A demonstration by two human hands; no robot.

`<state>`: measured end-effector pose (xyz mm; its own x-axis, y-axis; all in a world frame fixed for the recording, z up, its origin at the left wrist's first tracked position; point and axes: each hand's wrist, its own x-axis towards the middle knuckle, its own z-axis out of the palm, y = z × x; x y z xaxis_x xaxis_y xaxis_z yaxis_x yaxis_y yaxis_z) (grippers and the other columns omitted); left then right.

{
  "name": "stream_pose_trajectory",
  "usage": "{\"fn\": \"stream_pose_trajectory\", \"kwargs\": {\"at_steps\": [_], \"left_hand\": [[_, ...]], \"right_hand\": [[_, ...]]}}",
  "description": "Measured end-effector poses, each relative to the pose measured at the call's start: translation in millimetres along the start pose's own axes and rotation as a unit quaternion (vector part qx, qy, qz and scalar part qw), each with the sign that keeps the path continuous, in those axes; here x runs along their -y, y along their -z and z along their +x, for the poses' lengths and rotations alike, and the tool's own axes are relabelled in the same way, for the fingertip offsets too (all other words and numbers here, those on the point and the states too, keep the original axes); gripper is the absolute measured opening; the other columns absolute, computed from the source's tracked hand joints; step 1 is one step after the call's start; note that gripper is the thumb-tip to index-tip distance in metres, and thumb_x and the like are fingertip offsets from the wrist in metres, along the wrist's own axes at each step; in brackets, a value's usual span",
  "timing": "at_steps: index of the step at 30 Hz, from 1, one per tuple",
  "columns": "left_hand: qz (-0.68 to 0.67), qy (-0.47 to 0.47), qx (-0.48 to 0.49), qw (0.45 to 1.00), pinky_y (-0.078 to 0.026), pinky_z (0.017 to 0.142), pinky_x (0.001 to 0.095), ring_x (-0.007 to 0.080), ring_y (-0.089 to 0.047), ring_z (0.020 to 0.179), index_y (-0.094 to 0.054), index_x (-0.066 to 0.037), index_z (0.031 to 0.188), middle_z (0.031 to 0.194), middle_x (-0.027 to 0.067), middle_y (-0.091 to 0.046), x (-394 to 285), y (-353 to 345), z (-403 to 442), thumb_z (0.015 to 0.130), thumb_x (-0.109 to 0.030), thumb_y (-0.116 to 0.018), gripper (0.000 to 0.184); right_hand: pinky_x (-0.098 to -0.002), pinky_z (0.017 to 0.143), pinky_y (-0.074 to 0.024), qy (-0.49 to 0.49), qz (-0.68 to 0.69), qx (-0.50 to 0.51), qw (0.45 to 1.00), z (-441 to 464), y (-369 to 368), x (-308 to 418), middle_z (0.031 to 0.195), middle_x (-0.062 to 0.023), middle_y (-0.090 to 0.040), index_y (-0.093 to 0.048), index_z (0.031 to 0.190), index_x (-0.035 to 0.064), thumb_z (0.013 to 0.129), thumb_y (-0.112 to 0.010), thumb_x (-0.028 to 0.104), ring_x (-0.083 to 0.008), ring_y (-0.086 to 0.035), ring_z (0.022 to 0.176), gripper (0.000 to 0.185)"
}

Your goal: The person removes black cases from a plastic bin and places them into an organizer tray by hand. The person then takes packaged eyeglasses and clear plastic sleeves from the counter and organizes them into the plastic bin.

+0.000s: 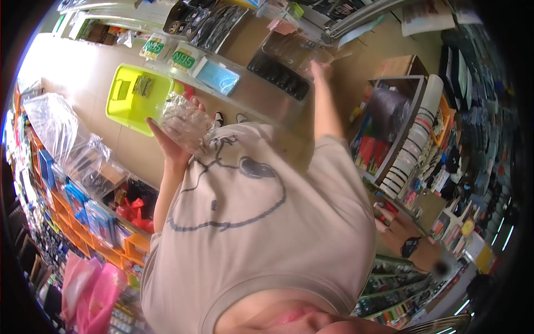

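Observation:
My left hand [172,142] is closed around crumpled clear plastic bags [186,119], with the thumb on one side and fingertips showing at the far side. A lime-green plastic bin [114,100] stands just beyond this hand. My right hand [321,71] reaches forward, slightly blurred, its fingers closed at the edge of a clear plastic wrapper [303,53]. Beneath the wrapper is a box with a row of black rounded items [278,78]. What exactly the right fingertips pinch is hard to see.
A glass counter holds a blue packet [218,76] and green N95 packs [183,59]. Black goods fill a box [208,25] behind. Clear plastic sheeting [58,125] and orange bins [67,217] line the left. Another person's hand with a black watch [410,246] is at right.

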<state>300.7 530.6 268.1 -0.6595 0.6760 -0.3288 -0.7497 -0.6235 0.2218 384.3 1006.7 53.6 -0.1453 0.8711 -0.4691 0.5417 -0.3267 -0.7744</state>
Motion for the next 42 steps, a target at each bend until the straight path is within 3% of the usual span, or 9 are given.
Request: {"fn": "stream_pose_trajectory", "kwargs": {"at_steps": [2, 5, 8, 11, 15, 20, 26, 35, 42], "left_hand": [[0.049, -0.045, -0.055, 0.996, -0.036, 0.114, 0.0606, 0.0390, -0.050, 0.130, -0.031, -0.004, 0.156, 0.144, 0.0217, -0.050, 2, 0, -7, 0.083, -0.086, -0.050, 0.111], [0.094, -0.102, -0.144, 0.980, -0.038, 0.113, 0.0583, 0.0396, -0.050, 0.130, -0.033, -0.005, 0.155, 0.143, 0.0216, -0.051, 12, -15, -17, 0.082, -0.086, -0.051, 0.110], [0.018, -0.101, -0.084, 0.991, -0.039, 0.112, 0.0587, 0.0394, -0.051, 0.129, -0.034, -0.005, 0.154, 0.142, 0.0213, -0.052, 12, 0, -22, 0.082, -0.086, -0.051, 0.110], [0.002, -0.105, -0.071, 0.992, -0.038, 0.112, 0.0592, 0.0382, -0.051, 0.130, -0.035, -0.005, 0.154, 0.141, 0.0203, -0.053, 13, 5, -24, 0.081, -0.087, -0.051, 0.111], [0.015, -0.111, -0.068, 0.991, -0.038, 0.113, 0.0596, 0.0364, -0.051, 0.130, -0.036, -0.005, 0.153, 0.140, 0.0186, -0.054, 16, 1, -24, 0.081, -0.088, -0.051, 0.111], [0.007, -0.115, -0.097, 0.989, -0.036, 0.113, 0.0620, 0.0357, -0.052, 0.129, -0.035, -0.005, 0.154, 0.138, 0.0177, -0.055, 19, -8, -21, 0.079, -0.089, -0.051, 0.114], [0.017, -0.115, -0.093, 0.989, -0.034, 0.114, 0.0637, 0.0356, -0.053, 0.128, -0.032, -0.005, 0.156, 0.138, 0.0183, -0.055, 19, -9, -19, 0.079, -0.089, -0.051, 0.116], [0.027, -0.127, -0.092, 0.987, -0.034, 0.114, 0.0650, 0.0344, -0.054, 0.127, -0.030, -0.006, 0.157, 0.139, 0.0177, -0.055, 17, -4, -22, 0.078, -0.090, -0.050, 0.117], [0.032, -0.118, -0.091, 0.988, -0.034, 0.114, 0.0647, 0.0336, -0.055, 0.126, -0.032, -0.005, 0.156, 0.137, 0.0174, -0.057, 15, -5, -20, 0.078, -0.090, -0.051, 0.117]], "right_hand": [[-0.0361, 0.067, -0.0609, -0.034, 0.016, 0.027, 0.999, 47, -16, -26, 0.091, -0.0181, -0.076, -0.074, 0.098, -0.0061, 0.082, -0.079, 0.023, -0.0226, -0.075, 0.077, 0.033], [-0.0394, 0.080, -0.0602, 0.033, -0.236, -0.031, 0.971, 71, -26, -35, 0.101, -0.0192, -0.076, -0.075, 0.104, -0.0052, 0.082, -0.076, 0.034, -0.0278, -0.076, 0.088, 0.045], [-0.0418, 0.091, -0.0567, 0.027, -0.305, -0.041, 0.951, 76, -31, -31, 0.108, -0.0211, -0.075, -0.076, 0.105, -0.0018, 0.082, -0.073, 0.038, -0.0316, -0.073, 0.100, 0.046], [-0.0434, 0.095, -0.0543, 0.068, -0.311, 0.024, 0.948, 79, -31, -40, 0.109, -0.0214, -0.073, -0.075, 0.106, 0.0022, 0.081, -0.074, 0.033, -0.0358, -0.070, 0.105, 0.039], [-0.0448, 0.094, -0.0533, 0.138, -0.327, -0.133, 0.925, 44, -44, -33, 0.108, -0.0178, -0.072, -0.068, 0.107, 0.0092, 0.083, -0.073, 0.026, -0.0379, -0.068, 0.108, 0.029], [-0.0450, 0.091, -0.0546, 0.183, -0.323, -0.051, 0.927, 63, -52, -46, 0.107, -0.0151, -0.073, -0.069, 0.106, 0.0122, 0.085, -0.070, 0.019, -0.0358, -0.069, 0.106, 0.021], [-0.0454, 0.083, -0.0574, 0.172, -0.357, -0.044, 0.917, 58, -67, -34, 0.103, -0.0115, -0.076, -0.077, 0.098, 0.0148, 0.084, -0.071, 0.023, -0.0323, -0.073, 0.097, 0.017], [-0.0445, 0.086, -0.0571, 0.109, -0.354, -0.033, 0.928, 42, -72, -13, 0.109, -0.0129, -0.075, -0.078, 0.105, 0.0143, 0.080, -0.078, 0.042, -0.0329, -0.072, 0.102, 0.038], [-0.0448, 0.089, -0.0565, 0.128, -0.344, -0.049, 0.929, 43, -75, -16, 0.112, -0.0149, -0.075, -0.077, 0.109, 0.0123, 0.080, -0.078, 0.046, -0.0339, -0.071, 0.106, 0.045]]}}
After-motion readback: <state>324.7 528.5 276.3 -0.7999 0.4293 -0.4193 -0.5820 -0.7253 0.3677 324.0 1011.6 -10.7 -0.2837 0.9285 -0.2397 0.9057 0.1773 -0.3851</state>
